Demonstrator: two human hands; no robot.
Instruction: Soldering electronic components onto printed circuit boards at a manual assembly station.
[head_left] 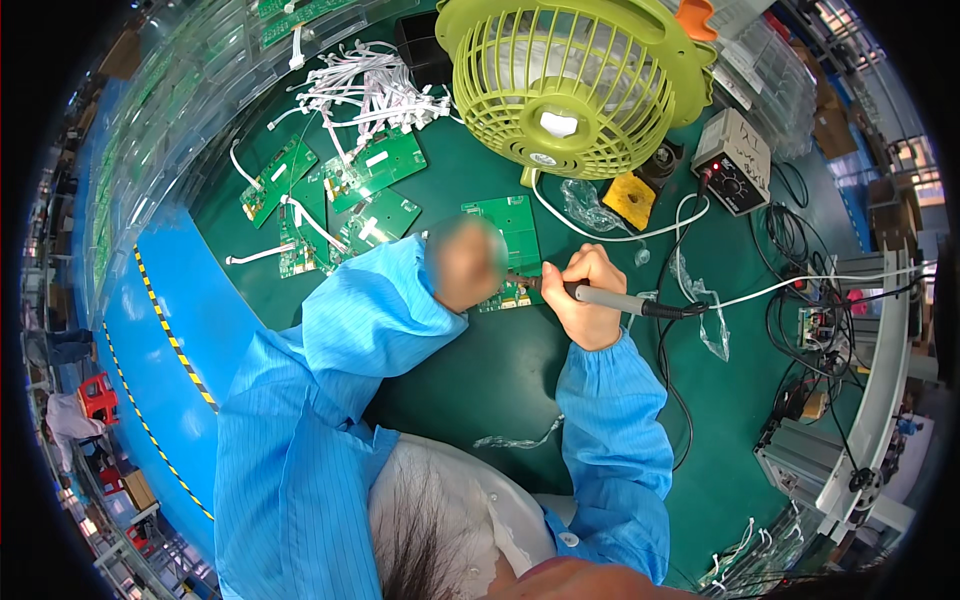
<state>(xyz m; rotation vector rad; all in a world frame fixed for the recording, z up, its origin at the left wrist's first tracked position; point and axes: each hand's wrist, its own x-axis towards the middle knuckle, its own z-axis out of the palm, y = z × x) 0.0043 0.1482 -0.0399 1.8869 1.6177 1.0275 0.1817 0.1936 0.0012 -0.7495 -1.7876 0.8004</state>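
My right hand (592, 320) is closed around the grey handle of a soldering iron (618, 301), pen-fashion. The iron's tip points left, at the lower part of a green circuit board (517, 232) that lies on the green mat. Over the left side of this board is my left hand (464, 266), which is blurred. Its fingers cannot be made out, nor can anything they may hold. Both forearms are in blue sleeves.
Beyond the board stands a green fan (560, 95). Near it are a yellow sponge (629, 202) and a soldering station (733, 160). Several boards (378, 170) and a pile of white-connector cables (365, 88) lie at the far left. Black cords (795, 235) tangle at right.
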